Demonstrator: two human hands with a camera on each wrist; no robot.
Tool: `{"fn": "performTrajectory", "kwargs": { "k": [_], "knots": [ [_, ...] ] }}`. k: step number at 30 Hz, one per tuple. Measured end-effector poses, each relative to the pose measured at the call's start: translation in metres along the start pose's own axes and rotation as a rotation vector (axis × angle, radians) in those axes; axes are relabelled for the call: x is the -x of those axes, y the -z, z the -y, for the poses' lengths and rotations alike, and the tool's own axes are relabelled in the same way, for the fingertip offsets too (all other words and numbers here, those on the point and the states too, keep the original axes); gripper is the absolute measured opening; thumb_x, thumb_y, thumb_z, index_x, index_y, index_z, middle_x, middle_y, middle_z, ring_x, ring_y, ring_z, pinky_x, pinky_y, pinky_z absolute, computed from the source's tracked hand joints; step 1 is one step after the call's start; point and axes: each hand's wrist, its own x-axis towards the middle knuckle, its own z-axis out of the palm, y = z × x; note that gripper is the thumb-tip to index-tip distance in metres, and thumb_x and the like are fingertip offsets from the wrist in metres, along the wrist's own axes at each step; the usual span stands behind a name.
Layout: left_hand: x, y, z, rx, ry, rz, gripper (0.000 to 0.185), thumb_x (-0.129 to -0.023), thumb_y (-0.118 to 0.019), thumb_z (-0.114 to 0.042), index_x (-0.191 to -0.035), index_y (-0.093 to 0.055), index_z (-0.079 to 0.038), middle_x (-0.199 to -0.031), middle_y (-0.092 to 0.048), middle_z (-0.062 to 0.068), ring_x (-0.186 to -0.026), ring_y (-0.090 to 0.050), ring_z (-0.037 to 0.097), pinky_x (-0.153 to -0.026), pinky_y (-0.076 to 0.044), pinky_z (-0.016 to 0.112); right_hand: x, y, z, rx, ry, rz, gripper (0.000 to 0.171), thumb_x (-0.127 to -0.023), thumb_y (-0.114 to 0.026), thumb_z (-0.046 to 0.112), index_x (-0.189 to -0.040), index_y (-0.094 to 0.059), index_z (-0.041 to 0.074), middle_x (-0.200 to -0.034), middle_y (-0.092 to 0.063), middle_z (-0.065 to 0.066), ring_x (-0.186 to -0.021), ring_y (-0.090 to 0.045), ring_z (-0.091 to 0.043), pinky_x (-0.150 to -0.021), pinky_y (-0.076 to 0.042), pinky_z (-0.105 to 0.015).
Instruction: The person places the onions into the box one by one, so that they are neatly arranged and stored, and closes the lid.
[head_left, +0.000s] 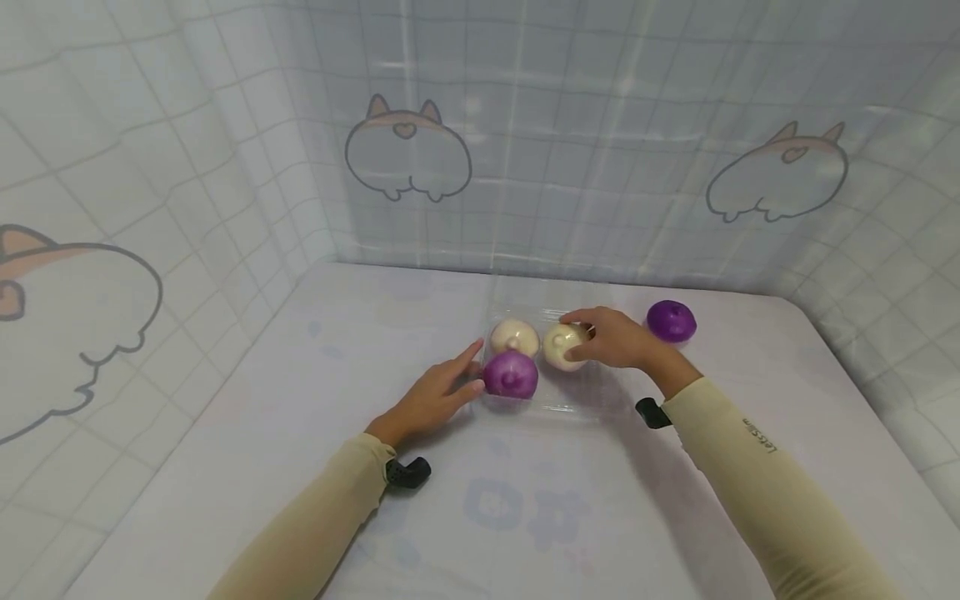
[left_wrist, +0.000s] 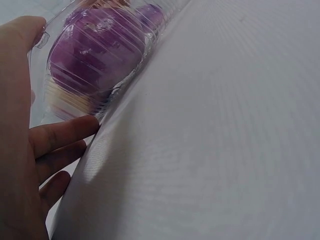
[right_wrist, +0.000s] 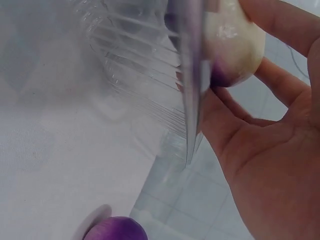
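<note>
A person in beige sleeves works at a desk covered with a pale cloth, with a checked curtain printed with cartoon animals hanging behind and to the left. A clear plastic tray sits near the middle of the desk. In it are three round buns: a purple bun at the front left, a white bun just behind it, and a second white bun to the right of that one. The right hand reaches in from the right, its fingers and thumb curled around the second white bun, gripping it inside the tray. The left hand lies beside the tray's left edge with fingers straight and relaxed, the fingertips touching the plastic wall next to the purple bun; it holds nothing. Another purple bun rests on the desk outside the tray, near the right hand's far side.
</note>
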Motion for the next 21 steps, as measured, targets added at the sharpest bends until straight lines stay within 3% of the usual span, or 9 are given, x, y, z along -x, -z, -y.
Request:
{"fn": "performTrajectory", "kwargs": {
  "k": [4, 12, 21],
  "knots": [
    [-0.0003, 0.0003, -0.0013, 0.01, 0.01, 0.004, 0.07, -0.104, -0.05, -0.044, -0.162, -0.017, -0.024, -0.138, -0.061, 0.006, -0.137, -0.045, 0.028, -0.114, -0.03, 0.053, 0.0001, 0.0, 0.001, 0.032, -0.003, 0.025, 0.062, -0.087, -0.078, 0.022, -0.142, -0.056, 0.005, -0.106, -0.063, -0.011, -0.098, -0.052, -0.027, -0.08, -0.047, -0.04],
    [-0.0009, 0.0006, -0.0015, 0.009, 0.019, 0.006, 0.07, -0.103, -0.05, -0.044, -0.162, -0.017, -0.023, -0.137, -0.062, 0.005, -0.136, -0.046, 0.028, -0.114, -0.03, 0.053, 0.0031, 0.0002, 0.0059, 0.066, -0.01, 0.044, 0.062, -0.088, -0.075, 0.017, -0.145, -0.053, 0.005, -0.102, -0.062, -0.011, -0.097, -0.05, -0.027, -0.083, -0.046, -0.042],
    [-0.0011, -0.0002, 0.0001, 0.017, 0.011, -0.002, 0.07, -0.103, -0.051, -0.043, -0.162, -0.019, -0.022, -0.135, -0.063, 0.005, -0.135, -0.048, 0.027, -0.113, -0.031, 0.052, 0.003, 0.0003, 0.0064, 0.109, -0.017, 0.045, 0.065, -0.088, -0.074, 0.018, -0.147, -0.049, 0.004, -0.122, -0.063, -0.019, -0.11, -0.055, -0.033, -0.093, -0.046, -0.052]
  ]
}}
